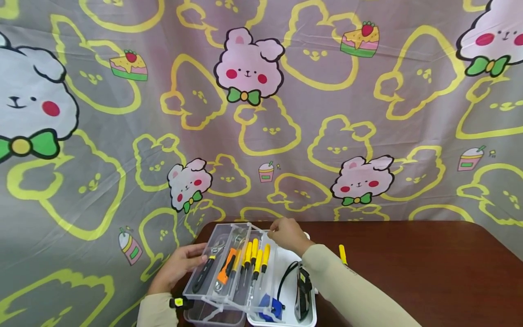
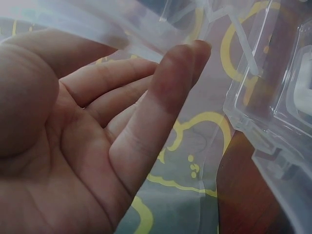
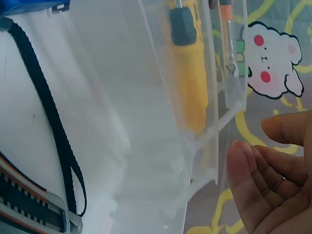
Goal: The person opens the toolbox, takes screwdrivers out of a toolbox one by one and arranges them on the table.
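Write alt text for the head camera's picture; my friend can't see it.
A person's left hand and right hand flank a clear plastic toolbox, its raised tray holding yellow-handled screwdrivers and a black-handled wrench. It stands on a brown table before rabbit-patterned fabric.

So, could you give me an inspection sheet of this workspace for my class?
Surface: dark reddish-brown tabletop.
Job's things: clear toolbox tray holding an adjustable wrench, orange utility knife and yellow-handled screwdrivers; blue tape measure in the white section.
Clutter: yellow-handled tool, partly hidden behind the right sleeve.
Hands: left hand at the tray's left edge; right hand near its far corner, holding nothing visible.
Cables: nothing seen.
Surroundings: bunny-print curtain.
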